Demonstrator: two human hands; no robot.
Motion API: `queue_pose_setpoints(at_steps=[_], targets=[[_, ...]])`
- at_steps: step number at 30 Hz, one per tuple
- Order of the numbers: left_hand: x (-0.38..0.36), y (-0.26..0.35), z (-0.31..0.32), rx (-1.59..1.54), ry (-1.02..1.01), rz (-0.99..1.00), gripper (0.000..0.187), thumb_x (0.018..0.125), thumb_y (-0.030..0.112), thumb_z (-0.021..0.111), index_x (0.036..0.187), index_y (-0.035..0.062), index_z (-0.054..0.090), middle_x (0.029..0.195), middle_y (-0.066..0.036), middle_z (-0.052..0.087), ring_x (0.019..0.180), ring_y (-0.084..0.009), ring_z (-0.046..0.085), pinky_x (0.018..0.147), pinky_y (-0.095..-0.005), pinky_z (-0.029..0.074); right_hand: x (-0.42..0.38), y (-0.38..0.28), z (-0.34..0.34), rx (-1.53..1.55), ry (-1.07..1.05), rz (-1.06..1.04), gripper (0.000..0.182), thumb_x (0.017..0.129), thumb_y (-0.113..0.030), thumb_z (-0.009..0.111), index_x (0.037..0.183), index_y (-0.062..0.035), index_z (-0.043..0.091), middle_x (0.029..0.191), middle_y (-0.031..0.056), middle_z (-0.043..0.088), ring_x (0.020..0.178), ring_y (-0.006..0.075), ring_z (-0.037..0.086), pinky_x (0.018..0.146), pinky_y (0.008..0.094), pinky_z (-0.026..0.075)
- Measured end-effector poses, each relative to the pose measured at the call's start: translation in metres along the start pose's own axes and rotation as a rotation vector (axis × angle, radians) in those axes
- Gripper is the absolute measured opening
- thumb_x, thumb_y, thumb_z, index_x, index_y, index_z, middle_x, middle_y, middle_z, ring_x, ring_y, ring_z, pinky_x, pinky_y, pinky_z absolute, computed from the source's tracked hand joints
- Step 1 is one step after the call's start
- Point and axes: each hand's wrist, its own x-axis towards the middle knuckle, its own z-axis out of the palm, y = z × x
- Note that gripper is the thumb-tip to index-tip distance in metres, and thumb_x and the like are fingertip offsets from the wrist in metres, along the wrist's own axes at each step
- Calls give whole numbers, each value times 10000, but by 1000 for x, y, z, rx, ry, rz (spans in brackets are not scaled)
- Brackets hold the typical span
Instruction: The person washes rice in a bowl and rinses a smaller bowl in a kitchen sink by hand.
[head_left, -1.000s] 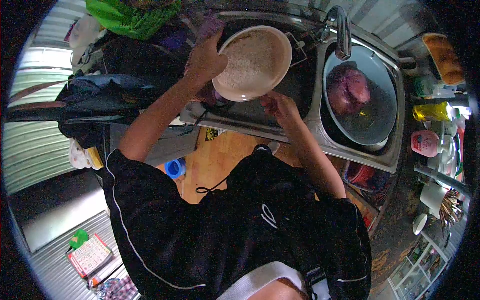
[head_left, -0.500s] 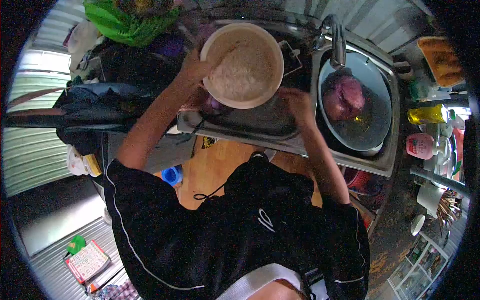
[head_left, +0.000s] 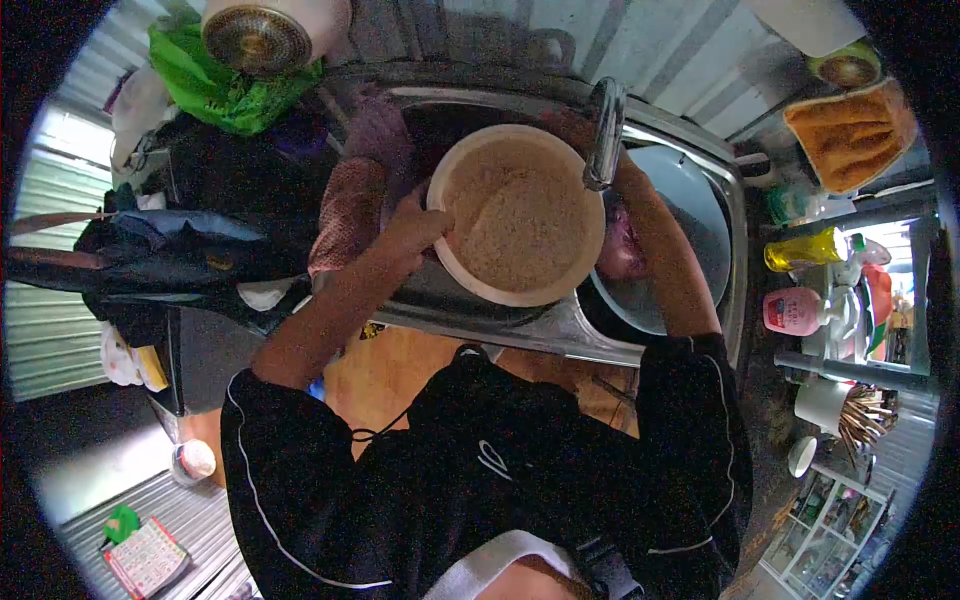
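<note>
A round beige bowl (head_left: 520,225) with pale grainy contents is held above the steel sink, just left of the faucet (head_left: 606,130). My left hand (head_left: 418,230) grips the bowl's left rim, its fingers wrapped round the edge. My right hand (head_left: 580,132) reaches to the upper right side of the bowl, behind the faucet; its fingers are dark and partly hidden. Under my right forearm, a large light-blue basin (head_left: 705,215) sits in the right sink with a pinkish-purple bundle (head_left: 622,245) in it, partly covered by the bowl.
A green bag (head_left: 225,95) lies at the upper left, beside a pink mesh bundle (head_left: 350,205). To the right are an orange cloth (head_left: 850,135), a yellow bottle (head_left: 805,250), a pink bottle (head_left: 792,310) and a white holder of chopsticks (head_left: 822,405).
The bowl has moved right and down in view, nearer the faucet. My right hand has gone from below the bowl's right side up to its far side. The whole view has shifted.
</note>
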Motion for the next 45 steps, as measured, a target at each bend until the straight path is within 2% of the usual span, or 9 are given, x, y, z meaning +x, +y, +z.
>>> queue_pose_setpoints(at_steps=[6, 10, 12, 15, 19, 23, 30, 36, 45], targets=[[-46, 38, 37, 73, 62, -151, 599, 547, -87, 491, 1121, 26, 361, 931, -146, 485, 858, -268, 505, 627, -346, 473, 16, -24, -6, -97, -60, 26, 224, 764, -128, 485, 957, -17, 506, 898, 137, 546, 827, 202, 516, 756, 308, 407], [-6, -16, 27, 15, 13, -91, 601, 538, -84, 492, 1115, 29, 369, 935, -142, 479, 878, -265, 492, 628, -352, 478, 5, -47, -21, -174, 38, 21, 209, 776, -137, 470, 938, -17, 527, 881, 136, 556, 822, 202, 522, 753, 309, 409], [2, -32, 22, 39, -10, -73, 449, 585, 84, 580, 1019, 63, 471, 887, -68, 535, 823, -187, 499, 662, -313, 416, -19, -60, -36, -227, 157, 47, 206, 782, -142, 462, 928, -18, 537, 872, 136, 561, 820, 202, 525, 752, 310, 410], [-1, -24, 20, 113, -30, -87, 585, 518, -64, 491, 1088, 21, 397, 940, -135, 473, 842, -242, 483, 660, -317, 436, -83, -52, -50, 47, 174, 326, 214, 797, -151, 447, 937, -18, 538, 890, 124, 565, 833, 202, 526, 749, 306, 407], [-20, -11, 28, 78, 28, -122, 576, 513, -57, 493, 1078, 16, 405, 939, -128, 474, 848, -234, 474, 685, -308, 410, -159, -114, -35, 653, 182, 772, 236, 831, -233, 432, 925, -30, 506, 685, -3, 515, 567, 56, 453, 494, 193, 380], [-21, -11, 28, 132, -16, -13, 601, 514, -46, 479, 1103, 17, 375, 964, -129, 469, 876, -237, 464, 709, -327, 408, -156, -173, -9, 355, 104, 647, 263, 832, -273, 429, 889, -29, 511, 556, -36, 453, 453, 28, 381, 397, 175, 308], [-9, -17, 20, 358, -79, 263, 642, 516, -15, 477, 1141, 9, 330, 1002, -141, 481, 915, -239, 484, 763, -325, 403, -178, -137, 34, 325, 271, 664, 266, 825, -221, 440, 784, 30, 517, 579, -9, 467, 492, 56, 406, 420, 194, 328], [-32, -16, 13, 370, -28, 109, 548, 504, -4, 476, 1050, -9, 430, 899, -111, 525, 834, -221, 509, 722, -306, 410, -175, -145, 59, 663, 307, 779, 258, 805, -162, 460, 972, 33, 481, 834, 68, 550, 690, 120, 498, 588, 256, 417], [-8, -9, 2, 521, -144, 93, 488, 515, 75, 491, 995, -14, 472, 847, -140, 530, 787, -252, 520, 581, -341, 459, -170, -155, 56, 700, 364, 759, 255, 790, -155, 471, 1000, -10, 475, 821, 39, 531, 644, 102, 519, 511, 210, 425]])
